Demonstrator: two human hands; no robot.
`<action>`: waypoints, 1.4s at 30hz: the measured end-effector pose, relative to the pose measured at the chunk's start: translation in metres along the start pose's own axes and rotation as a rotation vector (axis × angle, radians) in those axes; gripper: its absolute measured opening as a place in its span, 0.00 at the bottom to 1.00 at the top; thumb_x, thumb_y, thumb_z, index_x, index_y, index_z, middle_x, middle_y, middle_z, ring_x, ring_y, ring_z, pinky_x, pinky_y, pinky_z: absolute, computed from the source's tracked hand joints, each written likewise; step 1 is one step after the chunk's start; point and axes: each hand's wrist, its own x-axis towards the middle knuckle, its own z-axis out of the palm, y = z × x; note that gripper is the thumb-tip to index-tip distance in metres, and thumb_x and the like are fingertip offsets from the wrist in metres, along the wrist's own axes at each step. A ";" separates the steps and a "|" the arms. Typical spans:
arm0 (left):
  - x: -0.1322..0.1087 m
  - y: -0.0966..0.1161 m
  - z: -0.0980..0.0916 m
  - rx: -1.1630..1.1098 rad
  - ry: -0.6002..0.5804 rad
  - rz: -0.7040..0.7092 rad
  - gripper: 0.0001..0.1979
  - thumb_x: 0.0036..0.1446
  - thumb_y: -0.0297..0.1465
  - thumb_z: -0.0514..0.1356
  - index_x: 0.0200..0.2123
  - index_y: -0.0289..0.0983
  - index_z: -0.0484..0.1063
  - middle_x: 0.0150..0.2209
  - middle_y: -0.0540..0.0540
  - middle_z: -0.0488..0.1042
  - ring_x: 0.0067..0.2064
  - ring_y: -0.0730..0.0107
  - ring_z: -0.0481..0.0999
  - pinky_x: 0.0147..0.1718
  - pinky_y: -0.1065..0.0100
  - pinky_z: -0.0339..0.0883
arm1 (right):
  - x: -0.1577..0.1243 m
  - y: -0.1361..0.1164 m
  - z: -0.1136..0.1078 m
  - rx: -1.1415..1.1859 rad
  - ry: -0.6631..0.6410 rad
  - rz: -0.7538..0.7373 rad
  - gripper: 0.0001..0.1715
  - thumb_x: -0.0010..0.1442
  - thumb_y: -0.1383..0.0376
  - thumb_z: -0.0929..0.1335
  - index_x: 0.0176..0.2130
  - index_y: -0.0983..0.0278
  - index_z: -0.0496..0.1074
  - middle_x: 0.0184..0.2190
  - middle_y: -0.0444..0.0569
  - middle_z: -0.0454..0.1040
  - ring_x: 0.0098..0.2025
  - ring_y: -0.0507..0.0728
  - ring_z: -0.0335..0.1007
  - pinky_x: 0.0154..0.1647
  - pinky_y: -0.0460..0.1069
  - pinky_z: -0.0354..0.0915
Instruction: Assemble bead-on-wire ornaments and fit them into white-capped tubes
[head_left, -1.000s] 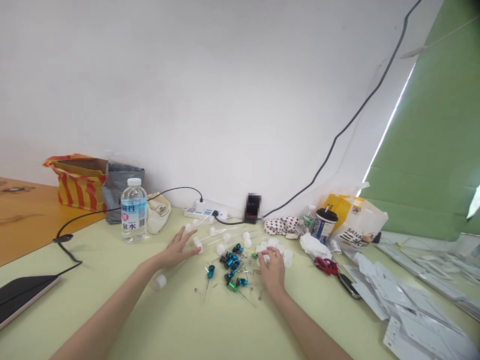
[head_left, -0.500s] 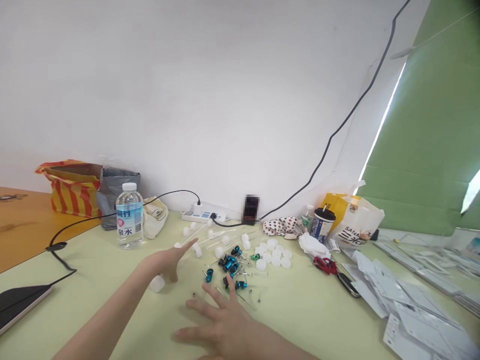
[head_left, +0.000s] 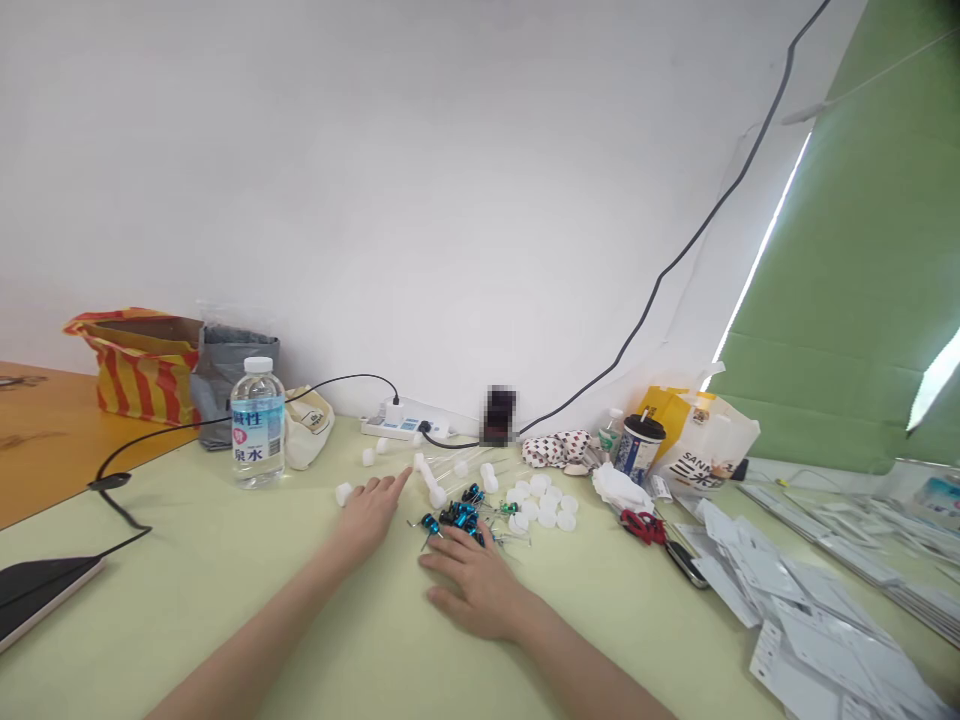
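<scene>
My left hand [head_left: 371, 513] lies flat on the pale green table [head_left: 315, 620], fingers stretched toward a clear tube with a white cap [head_left: 430, 483]. My right hand [head_left: 474, 583] rests open with its fingertips against a pile of small blue and green metal pieces [head_left: 459, 517]. Thin metal pins lie among those pieces. A cluster of white caps [head_left: 541, 499] sits just right of the pile. One loose white cap [head_left: 343, 493] lies left of my left hand. Neither hand holds anything.
A water bottle [head_left: 257, 424] stands at the left, by a striped bag [head_left: 142, 364] and a grey bag. A power strip [head_left: 405, 430] with cables runs along the wall. Red scissors [head_left: 640, 525], a cup [head_left: 635, 448], a snack bag and many white cards [head_left: 810, 610] fill the right side.
My right hand left the white caps, pulled back toward me, then came forward against the blue pieces. My left hand slid and now lies flat; the pieces sit bunched closer together.
</scene>
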 end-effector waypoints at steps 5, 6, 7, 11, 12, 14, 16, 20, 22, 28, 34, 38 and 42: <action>-0.003 0.017 -0.005 -0.029 0.236 0.036 0.19 0.56 0.28 0.49 0.51 0.40 0.64 0.53 0.38 0.62 0.54 0.51 0.60 0.48 0.52 0.54 | 0.002 0.006 0.008 -0.087 0.212 0.087 0.16 0.59 0.60 0.61 0.49 0.55 0.65 0.52 0.46 0.66 0.58 0.57 0.53 0.59 0.60 0.42; -0.004 0.024 -0.009 -0.081 0.249 0.090 0.17 0.57 0.30 0.49 0.49 0.40 0.65 0.52 0.39 0.63 0.53 0.52 0.60 0.48 0.53 0.55 | 0.003 0.009 0.010 -0.110 0.275 0.145 0.16 0.59 0.60 0.62 0.48 0.56 0.66 0.52 0.48 0.65 0.57 0.59 0.54 0.58 0.60 0.43; -0.006 0.031 -0.013 -0.141 0.241 0.155 0.16 0.58 0.32 0.48 0.48 0.40 0.66 0.49 0.40 0.64 0.52 0.55 0.62 0.47 0.55 0.56 | 0.003 0.012 0.012 -0.125 0.332 0.209 0.16 0.59 0.61 0.62 0.48 0.57 0.66 0.52 0.50 0.65 0.57 0.60 0.54 0.57 0.61 0.45; -0.016 0.057 -0.021 -0.366 0.085 0.388 0.16 0.58 0.34 0.48 0.49 0.44 0.64 0.45 0.44 0.64 0.47 0.61 0.64 0.45 0.60 0.60 | 0.004 0.025 0.017 -0.105 0.405 0.335 0.16 0.55 0.63 0.64 0.46 0.59 0.68 0.50 0.53 0.65 0.54 0.62 0.57 0.54 0.60 0.52; -0.019 0.061 -0.020 -0.395 0.050 0.400 0.17 0.58 0.34 0.48 0.51 0.44 0.62 0.45 0.44 0.64 0.47 0.61 0.64 0.45 0.60 0.60 | 0.003 0.027 0.017 -0.089 0.400 0.330 0.16 0.54 0.64 0.64 0.45 0.59 0.68 0.50 0.53 0.65 0.54 0.62 0.58 0.53 0.59 0.54; -0.023 0.065 -0.018 -0.428 -0.001 0.400 0.19 0.57 0.34 0.50 0.52 0.43 0.61 0.45 0.43 0.65 0.47 0.61 0.64 0.46 0.60 0.59 | 0.003 0.030 0.018 -0.053 0.395 0.314 0.16 0.52 0.67 0.65 0.43 0.60 0.69 0.49 0.53 0.65 0.53 0.61 0.58 0.52 0.56 0.57; -0.023 0.065 -0.015 -0.458 -0.022 0.387 0.16 0.56 0.33 0.50 0.49 0.42 0.63 0.44 0.44 0.66 0.46 0.61 0.64 0.45 0.59 0.59 | 0.002 0.032 0.018 -0.018 0.395 0.311 0.17 0.50 0.71 0.65 0.42 0.61 0.70 0.48 0.53 0.65 0.52 0.61 0.59 0.51 0.55 0.58; -0.017 0.057 -0.008 -0.620 -0.013 0.304 0.09 0.54 0.30 0.51 0.39 0.39 0.65 0.39 0.45 0.67 0.42 0.63 0.66 0.42 0.61 0.61 | 0.002 0.035 0.020 0.046 0.421 0.347 0.16 0.47 0.74 0.66 0.38 0.61 0.70 0.46 0.52 0.66 0.51 0.60 0.60 0.50 0.55 0.58; -0.014 0.054 -0.004 -0.719 -0.015 0.239 0.08 0.53 0.29 0.52 0.38 0.38 0.64 0.38 0.46 0.68 0.41 0.64 0.67 0.42 0.61 0.62 | 0.002 0.036 0.020 0.085 0.443 0.364 0.15 0.47 0.74 0.66 0.37 0.62 0.70 0.45 0.52 0.66 0.50 0.60 0.61 0.50 0.54 0.58; -0.008 0.047 0.002 -0.788 -0.017 0.125 0.06 0.51 0.33 0.56 0.31 0.37 0.66 0.34 0.46 0.68 0.37 0.64 0.68 0.39 0.63 0.64 | 0.001 0.040 0.021 0.121 0.503 0.381 0.14 0.47 0.76 0.64 0.35 0.63 0.70 0.43 0.52 0.66 0.47 0.59 0.63 0.48 0.52 0.60; -0.007 0.047 0.003 -0.712 -0.024 0.097 0.11 0.53 0.37 0.53 0.26 0.37 0.67 0.29 0.45 0.70 0.36 0.62 0.67 0.36 0.63 0.61 | -0.001 0.042 0.018 0.076 0.586 0.407 0.16 0.50 0.77 0.59 0.32 0.63 0.71 0.41 0.51 0.66 0.46 0.58 0.61 0.47 0.53 0.59; -0.006 0.046 0.002 -0.697 -0.043 0.076 0.14 0.54 0.39 0.51 0.24 0.36 0.67 0.27 0.46 0.70 0.33 0.63 0.67 0.33 0.66 0.59 | -0.001 0.034 0.015 -0.065 0.579 0.421 0.15 0.51 0.75 0.61 0.34 0.62 0.71 0.41 0.51 0.66 0.47 0.59 0.59 0.47 0.54 0.54; -0.004 0.040 0.003 -0.675 -0.010 0.054 0.18 0.56 0.41 0.48 0.23 0.36 0.66 0.24 0.47 0.69 0.29 0.66 0.67 0.30 0.68 0.57 | 0.000 0.024 0.013 -0.162 0.507 0.322 0.11 0.52 0.73 0.62 0.35 0.62 0.70 0.39 0.50 0.66 0.44 0.57 0.59 0.44 0.52 0.52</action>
